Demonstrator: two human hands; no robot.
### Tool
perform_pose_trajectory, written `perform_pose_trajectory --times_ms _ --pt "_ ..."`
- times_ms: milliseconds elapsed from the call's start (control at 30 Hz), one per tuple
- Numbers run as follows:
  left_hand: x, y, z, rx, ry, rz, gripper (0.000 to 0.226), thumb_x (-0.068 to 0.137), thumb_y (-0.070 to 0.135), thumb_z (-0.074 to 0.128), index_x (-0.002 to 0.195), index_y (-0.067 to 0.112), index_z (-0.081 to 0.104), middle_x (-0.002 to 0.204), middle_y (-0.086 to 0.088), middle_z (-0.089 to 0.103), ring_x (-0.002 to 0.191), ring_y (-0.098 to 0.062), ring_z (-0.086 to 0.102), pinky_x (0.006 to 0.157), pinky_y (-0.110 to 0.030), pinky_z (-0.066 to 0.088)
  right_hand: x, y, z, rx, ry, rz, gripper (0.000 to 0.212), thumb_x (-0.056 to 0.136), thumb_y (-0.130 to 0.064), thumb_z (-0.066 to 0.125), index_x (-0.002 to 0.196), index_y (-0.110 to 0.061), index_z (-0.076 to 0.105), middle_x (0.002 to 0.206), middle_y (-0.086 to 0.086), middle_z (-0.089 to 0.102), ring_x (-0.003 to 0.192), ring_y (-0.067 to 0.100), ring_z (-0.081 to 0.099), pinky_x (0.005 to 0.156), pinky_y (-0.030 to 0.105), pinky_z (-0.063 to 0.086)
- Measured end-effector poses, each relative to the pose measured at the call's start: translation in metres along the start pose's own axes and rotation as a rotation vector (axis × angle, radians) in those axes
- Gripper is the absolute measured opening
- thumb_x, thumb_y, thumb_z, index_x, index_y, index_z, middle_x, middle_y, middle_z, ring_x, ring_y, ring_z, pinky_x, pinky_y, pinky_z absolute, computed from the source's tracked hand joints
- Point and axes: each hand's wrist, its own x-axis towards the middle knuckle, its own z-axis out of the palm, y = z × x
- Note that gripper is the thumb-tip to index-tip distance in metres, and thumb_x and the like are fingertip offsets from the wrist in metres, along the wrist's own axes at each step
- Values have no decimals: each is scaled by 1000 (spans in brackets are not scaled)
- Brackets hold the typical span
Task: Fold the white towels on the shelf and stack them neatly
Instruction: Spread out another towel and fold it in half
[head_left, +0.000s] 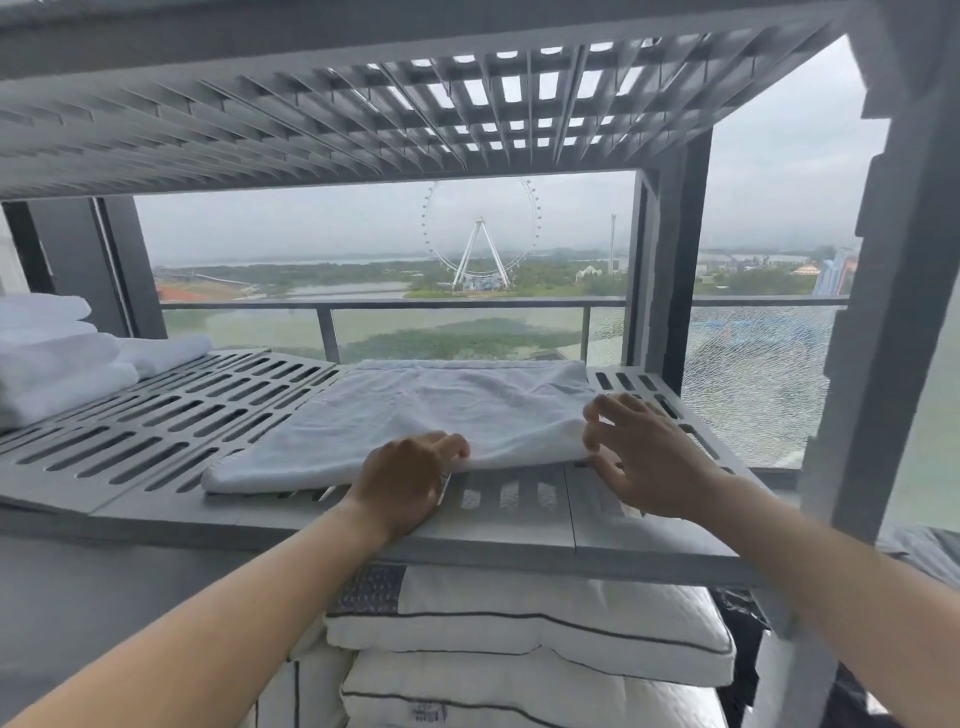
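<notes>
Forearms reach up to the shelf (519, 540); I see the left hand (410, 480) curled on the white towel (441, 410), gripping its near edge at the shelf's front; right hand (644, 457) spread loose at the towel's right corner; folded towels (52, 358) at the shelf's left end; label on the pillows (519, 623) beneath the shelf unreadable.

A high-floor room used for storing linen, much like a hotel's. A grey slatted plastic shelf (156, 447) carries folded white towels (47, 358) stacked at 9 o'clock, with piped pillows (519, 639) piled beneath at 6 o'clock. At 12 o'clock a glass balcony railing (395, 304) fronts water and a Ferris wheel (480, 234).
</notes>
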Motion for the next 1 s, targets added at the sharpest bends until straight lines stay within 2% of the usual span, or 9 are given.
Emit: perform_pose_trajectory --times_ms 100,267,433,533,600,700,767,867,1000 --pt "-2 -3 -1 29 -5 29 33 81 7 49 107 26 59 104 7 66 93 -23 62 74 -34 50 0 -1 2 18 -112 -39 10 90 -28 51 86 -19 53 103 -5 51 96 14 48 82 21 33" --pt "0 -3 0 56 -5 6 24 82 12 47 98 24 61 96 5 65 87 -25 61 68 -31 43 3 -2 4 3 -143 18 19 88 -35 54 101 -22 51 109 -4 56 98 16 52 89 29 36" --pt "2 -5 0 54 -21 -22 19 81 12 45 90 22 58 89 3 63 82 -26 59 66 -30 43 3 7 2 -83 -197 77 28 86 -16 53 113 -24 52 117 -3 51 108 17 49 90 28 35" --pt "4 -4 1 36 -52 -49 20 78 10 44 86 23 57 88 4 62 82 -25 58 65 -29 41 -3 12 -2 -42 -161 136 24 85 -7 54 106 -19 58 109 -1 57 99 17 53 77 21 35" --pt "7 -1 0 31 -95 -85 18 80 12 44 83 26 55 90 5 61 81 -23 55 66 -28 39 -4 15 -10 30 -110 167 17 85 -4 56 98 -14 61 100 1 61 86 16 55 70 18 36" --pt "11 6 -2 -68 -144 -122 13 82 21 43 78 29 54 90 6 60 81 -19 53 69 -29 40 -8 17 -19 148 -47 188 10 85 -7 59 93 -12 60 93 3 62 75 12 49 65 12 37" --pt "14 20 -2 -204 -156 -101 19 81 33 41 88 29 59 95 8 60 88 -16 56 73 -30 44 -14 16 -19 178 -34 193 11 85 -12 61 96 -13 60 98 3 61 78 12 48 65 12 33" --pt "18 50 7 -271 -183 -1 32 85 43 53 113 28 60 113 9 62 103 -13 57 86 -32 47 -24 14 -16 186 -9 214 26 82 -23 68 105 -16 58 109 0 56 94 14 51 80 20 37" --pt "25 77 25 -221 -86 39 37 80 40 61 115 27 63 116 10 65 105 -12 60 86 -26 47 -33 11 -12 191 9 212 31 78 -21 71 106 -17 58 113 0 53 102 16 50 84 21 35"
